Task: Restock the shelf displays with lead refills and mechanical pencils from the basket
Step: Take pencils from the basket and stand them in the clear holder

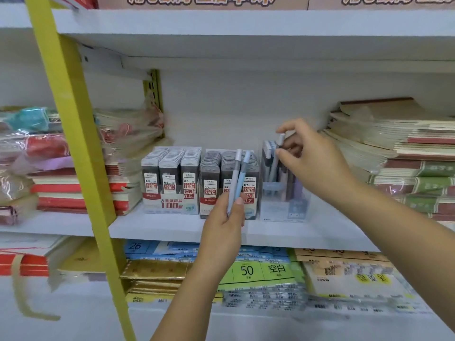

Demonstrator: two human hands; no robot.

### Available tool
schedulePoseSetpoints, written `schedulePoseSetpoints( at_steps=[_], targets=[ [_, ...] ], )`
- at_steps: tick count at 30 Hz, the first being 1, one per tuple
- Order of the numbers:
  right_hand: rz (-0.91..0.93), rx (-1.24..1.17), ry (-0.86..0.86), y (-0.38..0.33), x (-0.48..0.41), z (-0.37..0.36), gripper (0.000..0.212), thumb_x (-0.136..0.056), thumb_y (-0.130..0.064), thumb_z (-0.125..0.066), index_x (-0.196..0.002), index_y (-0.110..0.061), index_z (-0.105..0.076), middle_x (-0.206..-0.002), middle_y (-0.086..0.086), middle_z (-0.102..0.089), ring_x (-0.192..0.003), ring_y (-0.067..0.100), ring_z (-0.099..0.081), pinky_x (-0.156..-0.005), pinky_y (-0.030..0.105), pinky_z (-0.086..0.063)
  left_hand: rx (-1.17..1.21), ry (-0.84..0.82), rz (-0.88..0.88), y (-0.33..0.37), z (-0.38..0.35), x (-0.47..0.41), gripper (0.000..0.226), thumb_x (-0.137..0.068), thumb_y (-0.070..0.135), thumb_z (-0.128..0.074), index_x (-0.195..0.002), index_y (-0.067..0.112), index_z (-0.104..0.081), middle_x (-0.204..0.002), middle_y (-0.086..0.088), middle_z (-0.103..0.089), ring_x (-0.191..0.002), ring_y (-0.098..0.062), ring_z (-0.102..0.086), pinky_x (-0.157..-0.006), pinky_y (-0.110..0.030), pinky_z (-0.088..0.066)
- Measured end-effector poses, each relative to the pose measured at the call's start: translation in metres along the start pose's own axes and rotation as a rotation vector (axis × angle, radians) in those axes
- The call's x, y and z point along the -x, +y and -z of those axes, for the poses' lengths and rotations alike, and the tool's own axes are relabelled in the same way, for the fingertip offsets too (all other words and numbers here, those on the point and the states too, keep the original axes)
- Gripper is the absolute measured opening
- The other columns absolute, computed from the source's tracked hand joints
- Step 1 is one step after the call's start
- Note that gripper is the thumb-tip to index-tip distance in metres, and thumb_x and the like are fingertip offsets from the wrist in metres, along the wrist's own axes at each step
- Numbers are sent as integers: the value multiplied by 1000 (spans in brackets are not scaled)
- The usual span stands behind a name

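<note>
My left hand grips two mechanical pencils, one grey and one light blue, upright in front of the 0.7 lead refill display. To its left stands the 0.5 lead refill display, packed with dark cases. My right hand pinches the top of a grey mechanical pencil that stands tilted in the clear pencil display box, among several other pencils. All three displays stand side by side on the white middle shelf. The basket is out of view.
Stacks of notebooks fill the shelf at the right, wrapped notebooks the left. A yellow upright post crosses the left side. The lower shelf holds label packs and gold envelopes. The upper shelf board hangs overhead.
</note>
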State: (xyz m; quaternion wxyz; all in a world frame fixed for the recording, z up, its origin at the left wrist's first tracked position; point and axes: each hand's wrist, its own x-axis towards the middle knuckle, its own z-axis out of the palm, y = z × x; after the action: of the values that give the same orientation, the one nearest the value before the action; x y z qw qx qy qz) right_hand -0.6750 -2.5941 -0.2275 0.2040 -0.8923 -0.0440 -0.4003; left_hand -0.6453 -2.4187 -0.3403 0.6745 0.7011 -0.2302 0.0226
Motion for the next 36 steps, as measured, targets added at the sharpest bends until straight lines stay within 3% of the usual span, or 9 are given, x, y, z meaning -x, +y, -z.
schedulePoseSetpoints(
  at_steps=[10,14,18,23,26,28,31,36],
  targets=[
    [9,69,-92,4,-5,1,29,-88,-33,-65,-104,-42,-43,-78,-16,-66,-70,-4,-53,-58,23,-35,25,9,-5,-4,-3,-7,19,-103,45,-42,-101,43,-61,-62,18,-47,-52,2,-41,-57,-23,-36],
    [59,170,-69,4,-5,-2,25,-87,-33,-68,-107,-36,-55,-81,-24,-55,-82,3,-50,-58,23,-32,29,-3,-5,-3,-3,-7,19,-102,46,-42,-100,44,-61,-63,18,-48,-53,1,-42,-59,-25,-35],
    [87,319,-26,4,-6,-5,23,-86,-34,-68,-108,-28,-66,-106,-10,-53,-104,12,-41,-71,26,-29,42,-37,-1,-1,-1,-6,20,-103,45,-43,-101,48,-63,-65,18,-49,-54,2,-44,-59,-25,-35],
    [75,369,-40,3,-1,-6,27,-92,-32,-61,-118,-27,-67,-110,-6,-49,-102,10,-33,-79,25,-29,72,-107,-9,6,1,-3,23,-104,40,-43,-100,49,-64,-67,15,-48,-51,0,-39,-54,-20,-34],
    [75,177,51,-5,7,-3,31,-98,-25,-52,-127,-24,-62,-106,-10,-52,-103,8,-43,-79,17,-30,92,-135,-10,8,1,-2,24,-105,39,-43,-100,49,-65,-67,14,-48,-51,0,-39,-54,-18,-34],
    [-14,-118,48,-13,16,-3,30,-98,-25,-50,-127,-28,-60,-102,-14,-61,-93,3,-55,-74,12,-41,104,-157,-19,10,0,-1,24,-105,38,-43,-100,48,-65,-67,14,-48,-51,0,-38,-52,-16,-34],
    [-154,-465,-43,-25,23,-4,27,-93,-23,-62,-119,-31,-60,-87,-5,-71,-77,9,-66,-65,19,-52,100,-189,-43,13,-2,1,24,-105,39,-42,-100,47,-64,-67,15,-47,-50,0,-37,-49,-13,-33],
    [-250,-670,-79,-32,25,-7,22,-90,-11,-65,-109,-21,-61,-78,-1,-74,-68,13,-69,-55,21,-52,82,-207,-48,14,-4,2,23,-105,40,-42,-102,49,-63,-68,15,-48,-50,0,-37,-49,-14,-33]
  ],
)
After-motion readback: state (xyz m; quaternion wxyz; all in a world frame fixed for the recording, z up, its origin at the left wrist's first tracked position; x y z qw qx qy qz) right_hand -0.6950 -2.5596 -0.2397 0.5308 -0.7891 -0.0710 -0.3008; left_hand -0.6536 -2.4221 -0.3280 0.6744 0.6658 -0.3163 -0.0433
